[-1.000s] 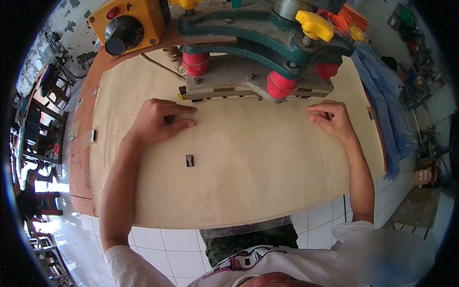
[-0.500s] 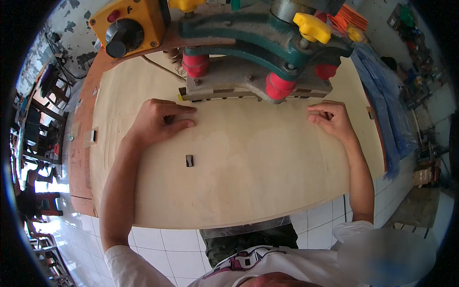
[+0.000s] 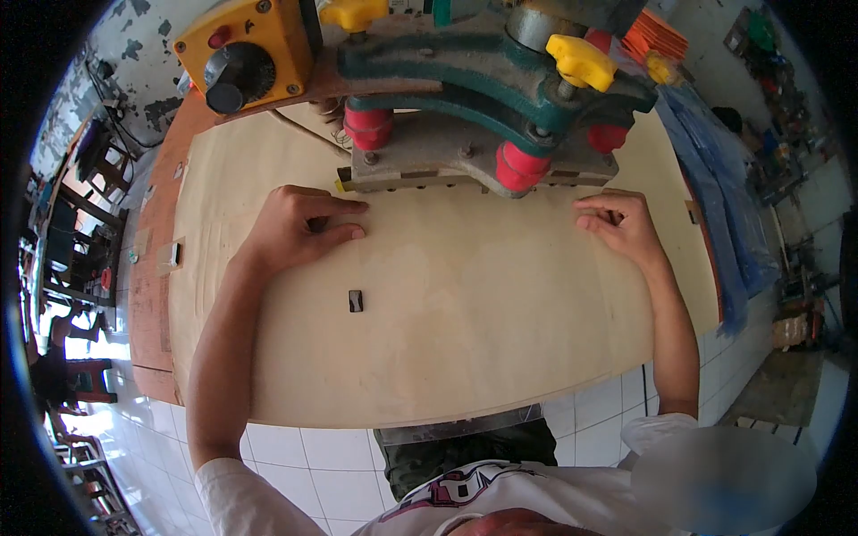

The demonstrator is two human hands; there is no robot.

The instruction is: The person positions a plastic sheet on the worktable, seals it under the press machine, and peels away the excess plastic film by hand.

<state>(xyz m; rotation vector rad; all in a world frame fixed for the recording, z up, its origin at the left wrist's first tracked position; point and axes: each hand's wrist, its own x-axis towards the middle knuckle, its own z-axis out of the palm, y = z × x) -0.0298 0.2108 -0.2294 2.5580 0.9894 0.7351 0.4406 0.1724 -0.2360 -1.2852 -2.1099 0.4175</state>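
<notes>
My left hand (image 3: 299,223) rests on the pale board (image 3: 483,304), just left of a heated-looking press head's metal plate (image 3: 420,147). Its index finger and thumb reach inward, the other fingers curled. My right hand (image 3: 618,218) lies near the plate's right end, thumb and fingers bent together. Faint see-through edges show by the fingertips; what the hands hold, if anything, is too faint to name. Red knobs (image 3: 522,167) join the plate to a dark green bracket (image 3: 447,62). A small dark block (image 3: 356,301) lies on the board below my left hand.
A yellow control box (image 3: 246,55) with a black dial stands at the upper left. Yellow knobs (image 3: 581,61) top the bracket. Blue plastic sheeting (image 3: 728,223) hangs along the right edge, with an orange stack (image 3: 655,40) behind. Stools and a bench stand at far left.
The green bracket, red knobs and metal plate have moved slightly down in view, and the control box has shifted a little down and right. Both hands have stayed in place.
</notes>
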